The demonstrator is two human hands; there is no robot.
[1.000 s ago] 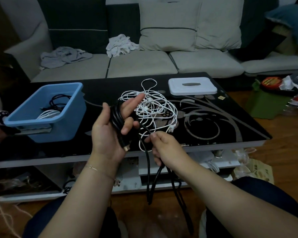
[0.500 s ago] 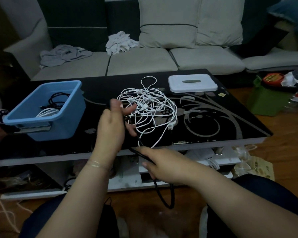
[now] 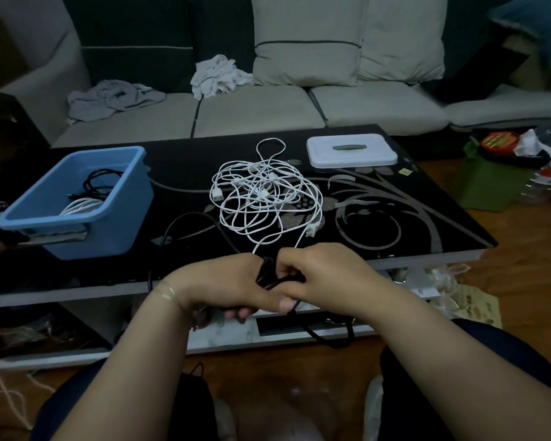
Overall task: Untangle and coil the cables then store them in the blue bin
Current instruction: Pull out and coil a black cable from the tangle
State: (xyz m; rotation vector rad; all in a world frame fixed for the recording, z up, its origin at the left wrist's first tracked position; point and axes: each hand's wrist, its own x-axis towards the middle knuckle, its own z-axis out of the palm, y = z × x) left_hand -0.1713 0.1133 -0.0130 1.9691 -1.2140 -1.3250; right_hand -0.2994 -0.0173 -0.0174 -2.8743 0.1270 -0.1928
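Landmark: blue bin (image 3: 77, 218), at the left end of the counter (image 3: 411, 224).

- Bin: open top, already holding a black coil and a white coil. It stands up and to the left of both hands.
- Black cable (image 3: 269, 275): bunched between the two hands at the near counter edge, right of the bin. One loop arcs up over the counter toward the bin; another hangs below the right hand toward the floor.
- Left hand (image 3: 223, 281): closed around the black bundle, knuckles up. Nearer the bin of the two.
- Right hand (image 3: 318, 275): closed on the same bundle, touching the left hand; the trailing strand runs out under it.
- White cables (image 3: 268, 198): loose tangle on the counter, right of the bin and beyond the hands, untouched.
- White lid (image 3: 352, 151): farther right still, at the back.

Judgement: coil nearly wound; transfer goes leftward, best by the left hand.

Room: dim, grey sofa (image 3: 268, 106) behind, wooden floor.
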